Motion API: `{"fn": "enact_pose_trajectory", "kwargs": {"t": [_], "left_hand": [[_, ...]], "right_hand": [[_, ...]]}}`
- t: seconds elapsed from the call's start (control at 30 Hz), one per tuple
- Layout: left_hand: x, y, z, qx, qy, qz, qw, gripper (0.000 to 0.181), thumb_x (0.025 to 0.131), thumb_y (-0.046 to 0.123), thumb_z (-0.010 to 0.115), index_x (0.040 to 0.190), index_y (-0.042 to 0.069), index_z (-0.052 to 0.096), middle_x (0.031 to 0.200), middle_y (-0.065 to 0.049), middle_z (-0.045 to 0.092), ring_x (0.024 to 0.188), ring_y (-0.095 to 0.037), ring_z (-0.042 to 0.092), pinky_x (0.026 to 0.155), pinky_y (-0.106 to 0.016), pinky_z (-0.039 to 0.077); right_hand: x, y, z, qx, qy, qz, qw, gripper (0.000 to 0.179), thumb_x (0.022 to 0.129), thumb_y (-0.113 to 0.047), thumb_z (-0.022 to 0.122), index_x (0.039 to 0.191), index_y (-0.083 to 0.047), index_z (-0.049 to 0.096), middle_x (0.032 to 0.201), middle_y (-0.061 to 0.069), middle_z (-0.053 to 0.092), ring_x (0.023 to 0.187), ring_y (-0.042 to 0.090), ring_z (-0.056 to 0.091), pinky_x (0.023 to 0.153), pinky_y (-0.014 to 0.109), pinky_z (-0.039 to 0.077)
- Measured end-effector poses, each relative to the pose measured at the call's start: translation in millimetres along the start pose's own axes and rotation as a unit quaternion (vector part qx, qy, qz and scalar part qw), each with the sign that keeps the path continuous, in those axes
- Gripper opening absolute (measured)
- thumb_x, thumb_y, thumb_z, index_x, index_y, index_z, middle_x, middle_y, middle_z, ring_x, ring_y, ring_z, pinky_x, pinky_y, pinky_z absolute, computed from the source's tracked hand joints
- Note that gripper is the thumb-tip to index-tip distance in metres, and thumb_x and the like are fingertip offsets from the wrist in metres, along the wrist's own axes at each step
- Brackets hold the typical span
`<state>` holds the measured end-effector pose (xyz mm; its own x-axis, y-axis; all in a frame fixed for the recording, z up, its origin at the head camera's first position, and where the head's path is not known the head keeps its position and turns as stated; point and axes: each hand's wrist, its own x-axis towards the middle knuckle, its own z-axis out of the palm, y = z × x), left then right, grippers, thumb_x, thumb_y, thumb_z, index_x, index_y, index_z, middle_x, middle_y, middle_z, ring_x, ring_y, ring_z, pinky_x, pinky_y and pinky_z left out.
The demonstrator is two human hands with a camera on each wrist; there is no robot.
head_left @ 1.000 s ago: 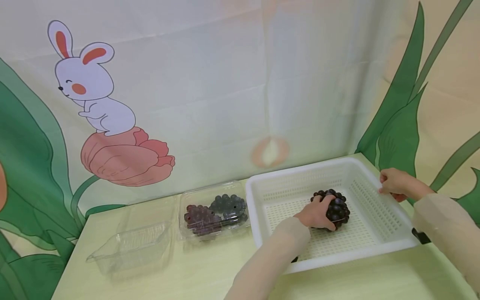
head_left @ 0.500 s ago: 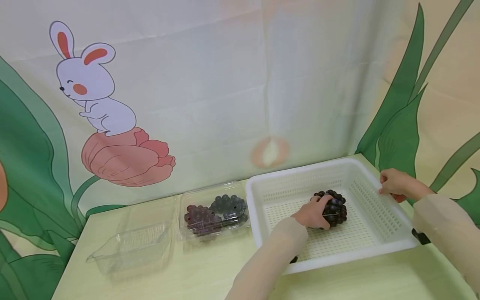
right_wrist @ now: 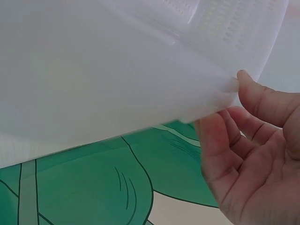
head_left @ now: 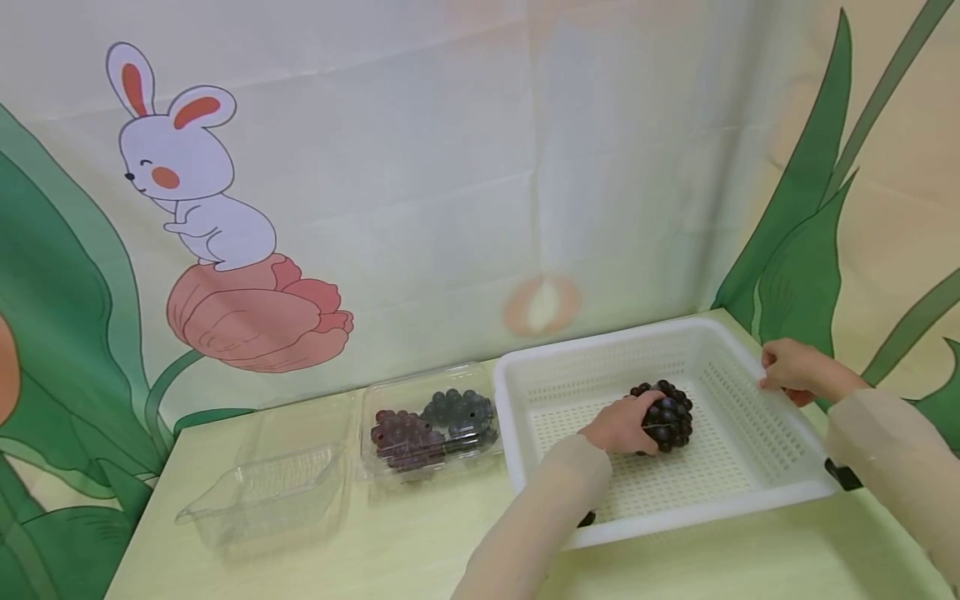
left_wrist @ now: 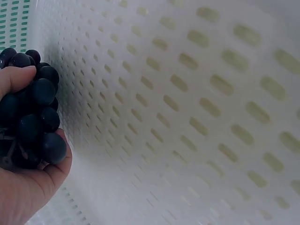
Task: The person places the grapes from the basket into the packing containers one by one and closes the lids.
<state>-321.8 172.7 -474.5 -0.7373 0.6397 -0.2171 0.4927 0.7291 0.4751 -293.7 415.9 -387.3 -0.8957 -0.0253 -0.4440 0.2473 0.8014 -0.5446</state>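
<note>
A bunch of dark grapes (head_left: 672, 421) sits inside a white perforated plastic basket (head_left: 705, 513), on its floor. My left hand (head_left: 618, 425) grips the bunch from its left side. In the left wrist view, thumb and fingers curl round the grapes (left_wrist: 43, 91), and a bit of stem shows near the palm. My right hand (head_left: 798, 367) pinches the basket's right rim. The right wrist view shows that hand (right_wrist: 262, 154) with the thumb above the rim and curled fingers below it.
Left of the basket stands a closed clear plastic box (head_left: 382, 396) holding reddish and dark grapes. Farther left is a clear open tray (head_left: 262, 500) on the pale table (head_left: 420, 542). A printed cloth (head_left: 420, 208) with a rabbit and leaves hangs behind and on the right.
My left hand has shifted slightly left, and the grape bunch has drawn in a little with it. My right hand keeps its place on the rim.
</note>
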Motion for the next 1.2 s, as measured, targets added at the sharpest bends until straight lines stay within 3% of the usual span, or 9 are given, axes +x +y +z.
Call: {"fn": "enact_pose_trajectory", "kwargs": {"t": [0.4, 0.8, 1.2], "left_hand": [[-0.5, -2.5, -3.0, -0.047, 0.009, 0.004, 0.9988, 0.07, 0.072, 0.023, 0.069, 0.133, 0.028, 0.035, 0.125, 0.002, 0.05, 0.109, -0.012, 0.049, 0.086, -0.025, 0.041], [-4.5, 1.9, -10.0, -0.053, 0.012, -0.001, 0.9985, 0.062, 0.074, 0.026, 0.068, 0.13, 0.025, 0.04, 0.125, 0.003, 0.05, 0.109, -0.011, 0.049, 0.084, -0.024, 0.042], [-9.6, 5.7, -18.7, -0.085, 0.021, 0.028, 0.9958, 0.055, 0.073, 0.019, 0.068, 0.123, 0.024, 0.045, 0.115, 0.005, 0.055, 0.095, -0.006, 0.051, 0.077, -0.021, 0.041]], "right_hand": [[-1.1, -3, 0, -0.002, -0.002, -0.004, 1.0, 0.023, 0.085, -0.007, 0.051, 0.079, -0.003, 0.03, 0.054, -0.001, 0.029, 0.045, 0.009, 0.028, 0.045, 0.024, 0.033], [-0.3, -3, 1, -0.006, 0.006, -0.007, 0.9999, 0.022, 0.085, -0.008, 0.053, 0.08, -0.002, 0.033, 0.053, -0.001, 0.031, 0.045, 0.01, 0.031, 0.045, 0.024, 0.035], [-0.7, -5, 0, -0.005, -0.002, -0.005, 1.0, 0.023, 0.085, -0.009, 0.053, 0.079, -0.002, 0.032, 0.054, -0.002, 0.031, 0.046, 0.01, 0.032, 0.046, 0.024, 0.035]]}}
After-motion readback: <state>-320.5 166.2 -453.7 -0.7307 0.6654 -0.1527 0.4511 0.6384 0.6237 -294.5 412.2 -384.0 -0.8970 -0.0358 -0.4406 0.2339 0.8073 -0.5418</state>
